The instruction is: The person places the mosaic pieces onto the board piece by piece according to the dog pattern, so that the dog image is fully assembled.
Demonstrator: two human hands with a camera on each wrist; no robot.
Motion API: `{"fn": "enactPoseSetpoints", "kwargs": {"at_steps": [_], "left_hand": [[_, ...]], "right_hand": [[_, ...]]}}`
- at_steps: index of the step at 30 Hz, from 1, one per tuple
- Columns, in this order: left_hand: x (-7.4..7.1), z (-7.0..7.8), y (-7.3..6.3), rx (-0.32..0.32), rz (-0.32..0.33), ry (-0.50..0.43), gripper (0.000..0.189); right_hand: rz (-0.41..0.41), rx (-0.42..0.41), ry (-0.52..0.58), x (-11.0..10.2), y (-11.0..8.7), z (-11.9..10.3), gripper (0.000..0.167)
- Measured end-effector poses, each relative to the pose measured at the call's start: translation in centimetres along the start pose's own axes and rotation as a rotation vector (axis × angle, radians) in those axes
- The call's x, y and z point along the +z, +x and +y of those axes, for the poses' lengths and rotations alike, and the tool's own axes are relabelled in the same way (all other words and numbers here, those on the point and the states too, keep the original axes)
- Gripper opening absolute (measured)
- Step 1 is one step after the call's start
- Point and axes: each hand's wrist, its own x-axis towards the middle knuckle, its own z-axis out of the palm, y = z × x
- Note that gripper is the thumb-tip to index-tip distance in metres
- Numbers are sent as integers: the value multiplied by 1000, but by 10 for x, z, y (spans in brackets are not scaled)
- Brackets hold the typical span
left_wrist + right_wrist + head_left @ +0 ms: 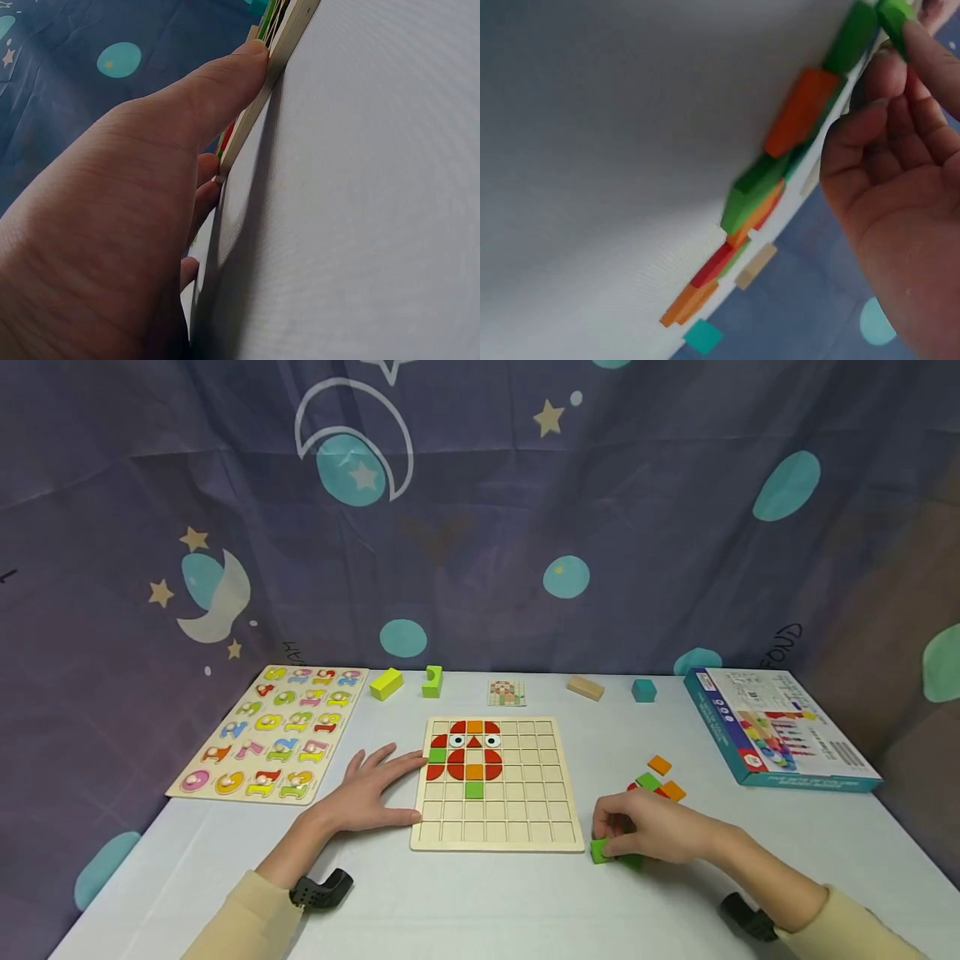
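Observation:
A wooden grid board lies mid-table, its upper left part filled with red, orange and green tiles and two white eye tiles. My left hand rests at its left edge, fingers spread, thumb and fingertips touching the frame. In the left wrist view the thumb presses the board's rim. Right of the board's lower corner, my right hand pinches a green tile between thumb and finger. Under and behind that hand lie loose green, red and orange tiles, partly hidden by it.
A number puzzle board lies at the left, a teal-edged box at the right. Along the back are yellow-green blocks, a small pattern card, a wooden block and a teal cube.

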Motion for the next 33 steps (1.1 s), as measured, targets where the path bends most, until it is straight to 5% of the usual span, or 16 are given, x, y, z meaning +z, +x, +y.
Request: {"fn": "enactPoseSetpoints", "kwargs": {"at_steps": [6, 11, 25, 33], "left_hand": [[2, 0, -2, 7, 9, 1, 84], [3, -1, -5, 7, 13, 1, 84], [1, 0, -1, -1, 0, -1, 84], [0, 0, 0, -2, 0, -1, 84]], "right_hand": [[19, -99, 75, -11, 15, -3, 10], [67, -97, 68, -10, 42, -18, 7], [107, -188, 9, 13, 120, -52, 7], [78, -183, -71, 27, 139, -69, 6]]}}
